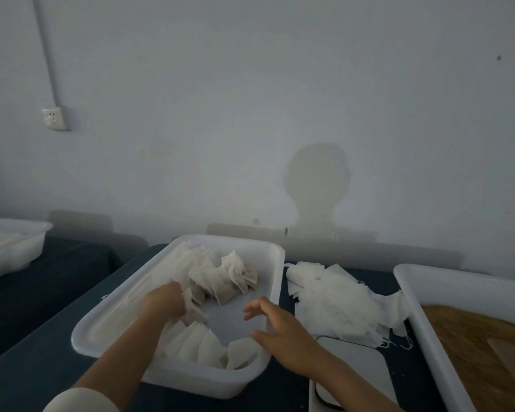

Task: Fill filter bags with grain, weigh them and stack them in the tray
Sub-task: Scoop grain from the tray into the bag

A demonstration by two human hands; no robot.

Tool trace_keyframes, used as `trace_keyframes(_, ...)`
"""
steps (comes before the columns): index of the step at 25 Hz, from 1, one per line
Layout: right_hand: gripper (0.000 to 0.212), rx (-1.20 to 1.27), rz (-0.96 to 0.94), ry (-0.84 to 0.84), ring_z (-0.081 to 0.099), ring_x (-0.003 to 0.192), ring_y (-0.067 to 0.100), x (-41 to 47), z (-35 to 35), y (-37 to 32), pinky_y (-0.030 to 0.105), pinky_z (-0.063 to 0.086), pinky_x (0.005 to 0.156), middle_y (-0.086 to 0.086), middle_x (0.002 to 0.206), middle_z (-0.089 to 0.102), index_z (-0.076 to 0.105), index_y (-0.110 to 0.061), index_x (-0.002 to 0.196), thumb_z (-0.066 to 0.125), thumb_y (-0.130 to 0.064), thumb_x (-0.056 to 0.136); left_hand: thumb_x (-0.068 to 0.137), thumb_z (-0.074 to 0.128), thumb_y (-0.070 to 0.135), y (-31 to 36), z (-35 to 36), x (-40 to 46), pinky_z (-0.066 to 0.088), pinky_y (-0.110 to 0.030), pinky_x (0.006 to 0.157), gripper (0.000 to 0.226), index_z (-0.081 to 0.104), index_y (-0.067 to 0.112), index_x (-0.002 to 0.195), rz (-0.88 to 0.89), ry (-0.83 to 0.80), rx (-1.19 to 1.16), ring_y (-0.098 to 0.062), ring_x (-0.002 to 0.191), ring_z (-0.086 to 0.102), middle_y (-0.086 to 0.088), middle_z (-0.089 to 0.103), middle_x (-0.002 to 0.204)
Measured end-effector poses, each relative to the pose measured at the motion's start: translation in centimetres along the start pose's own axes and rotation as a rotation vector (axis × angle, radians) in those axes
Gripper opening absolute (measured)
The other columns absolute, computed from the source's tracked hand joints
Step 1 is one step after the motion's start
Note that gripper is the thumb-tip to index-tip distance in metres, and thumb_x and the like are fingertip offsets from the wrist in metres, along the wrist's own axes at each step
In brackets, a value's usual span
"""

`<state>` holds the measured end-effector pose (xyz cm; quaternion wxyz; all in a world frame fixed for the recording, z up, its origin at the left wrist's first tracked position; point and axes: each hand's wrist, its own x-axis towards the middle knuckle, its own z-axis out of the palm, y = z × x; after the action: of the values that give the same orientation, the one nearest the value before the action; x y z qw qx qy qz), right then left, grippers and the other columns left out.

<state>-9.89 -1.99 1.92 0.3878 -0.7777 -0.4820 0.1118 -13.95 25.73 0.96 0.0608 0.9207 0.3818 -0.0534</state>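
1. A white plastic tray (252, 371) stands on a dark blue table (42, 367), in front of the person.
2. Inside the tray lie many filled filter bags (220, 281). One group leans together near the middle of the tray, and another row stands along the near wall.
3. The left hand (165, 300) is inside the tray. Its fingers are curled and they touch the filled bags at the left of the middle group; whether they really hold a bag I cannot tell.
4. The right hand (275, 328) is over the right rim of the tray. Its fingers are spread and relaxed, and it holds nothing.
5. Just right of the tray, a loose pile of empty filter bags (339, 301) lies on the table.
6. In front of this pile is a flat white scale (357, 370), partly hidden by the right forearm.
7. At the far right stands a second white tray (414, 316) with brown grain (458, 337) in it.
8. At the far left another white container (18, 242) stands, well apart from the others.
9. On the wall behind there is a white socket (54, 118).
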Motion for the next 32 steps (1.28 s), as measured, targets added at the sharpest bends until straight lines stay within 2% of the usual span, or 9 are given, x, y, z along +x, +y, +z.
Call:
trace_keyframes(5, 0.024, 0.166, 0.112, 0.315, 0.059, 0.094, -0.002, 0.5, -4.6, 2.4, 0.007, 0.046, 0.076, -0.009, 0.102, 0.063, 0.057, -0.026, 0.101, 0.051, -0.004, 0.094, 0.094, 0.050, 0.028, 3.1, -2.7, -2.2, 0.042, -0.026, 0.069, 0.037, 0.038, 0.014, 0.126, 0.049, 0.347, 0.016, -0.018, 0.087, 0.060, 0.000, 0.060, 0.099)
trace_keyframes(8, 0.023, 0.095, 0.247, 0.423, 0.059, 0.089, 0.007, 0.7, -7.2, 5.7, 0.010, 0.044, 0.070, -0.003, 0.096, 0.063, 0.059, -0.017, 0.096, 0.048, 0.002, 0.091, 0.092, 0.052, 0.032, 6.5, -4.7, -3.8, 0.038, -0.027, 0.071, 0.017, 0.051, 0.021, 0.105, 0.182, 0.391, -0.130, -0.019, 0.087, 0.057, 0.001, 0.061, 0.102)
trace_keyframes(12, 0.021, -0.120, 0.399, 0.528, 0.059, 0.095, 0.018, 0.7, -9.5, 10.8, 0.025, 0.046, 0.080, 0.001, 0.099, 0.062, 0.059, -0.013, 0.093, 0.045, 0.002, 0.091, 0.090, 0.054, 0.031, 10.8, -5.1, -5.7, 0.042, -0.028, 0.072, 0.008, 0.054, 0.024, 0.095, 0.342, 0.402, -0.273, -0.018, 0.085, 0.059, 0.003, 0.064, 0.092)
trace_keyframes(15, 0.014, -0.351, 0.487, 0.483, 0.052, 0.105, 0.021, 1.2, -10.1, 13.6, 0.031, 0.044, 0.089, 0.007, 0.116, 0.057, 0.055, -0.012, 0.107, 0.053, -0.014, 0.094, 0.089, 0.054, 0.028, 13.3, -4.2, -6.2, 0.047, -0.028, 0.077, 0.007, 0.056, 0.024, 0.095, 0.396, 0.365, -0.317, -0.017, 0.086, 0.060, 0.004, 0.066, 0.092)
trace_keyframes(20, 0.049, -0.717, 0.580, 0.238, 0.042, 0.122, 0.027, 3.1, -9.4, 15.7, 0.038, 0.037, 0.100, 0.006, 0.133, 0.042, 0.040, -0.016, 0.129, 0.053, -0.046, 0.092, 0.090, 0.051, 0.027, 14.8, -2.2, -5.8, 0.039, -0.024, 0.069, 0.007, 0.056, 0.023, 0.093, 0.414, 0.361, -0.325, -0.013, 0.080, 0.056, 0.008, 0.060, 0.087)
trace_keyframes(23, 0.039, -0.833, 0.541, 0.208, 0.049, 0.113, 0.025, 3.8, -9.1, 16.5, 0.033, 0.039, 0.092, 0.006, 0.127, 0.048, 0.042, -0.016, 0.123, 0.045, -0.043, 0.095, 0.090, 0.054, 0.030, 15.0, -1.3, -5.4, 0.035, -0.021, 0.067, 0.006, 0.050, 0.027, 0.087, 0.426, 0.373, -0.335, -0.009, 0.077, 0.051, 0.013, 0.054, 0.083)
trace_keyframes(26, 0.019, -0.801, 0.467, 0.267, 0.057, 0.097, 0.018, 3.8, -9.6, 16.6, 0.027, 0.041, 0.078, 0.001, 0.109, 0.059, 0.048, -0.020, 0.100, 0.040, -0.036, 0.099, 0.090, 0.054, 0.031, 15.1, -0.7, -5.1, 0.034, -0.021, 0.066, 0.007, 0.049, 0.029, 0.085, 0.427, 0.375, -0.359, -0.007, 0.077, 0.050, 0.014, 0.053, 0.082)
trace_keyframes(28, 0.025, -0.734, 0.461, 0.286, 0.058, 0.089, 0.015, 3.7, -10.3, 16.7, 0.025, 0.040, 0.073, 0.000, 0.101, 0.063, 0.057, -0.017, 0.095, 0.043, -0.037, 0.099, 0.090, 0.053, 0.031, 15.2, -0.5, -5.0, 0.035, -0.020, 0.066, 0.006, 0.049, 0.029, 0.086, 0.422, 0.378, -0.365, -0.007, 0.077, 0.052, 0.014, 0.055, 0.083)
trace_keyframes(32, 0.028, -0.666, 0.447, 0.222, 0.058, 0.108, 0.017, 3.3, -11.4, 17.0, 0.024, 0.041, 0.092, 0.002, 0.116, 0.063, 0.064, -0.014, 0.114, 0.042, -0.025, 0.101, 0.090, 0.052, 0.029, 15.2, -0.4, -5.1, 0.034, -0.020, 0.064, 0.004, 0.049, 0.029, 0.087, 0.408, 0.395, -0.365, -0.007, 0.076, 0.052, 0.014, 0.055, 0.081)
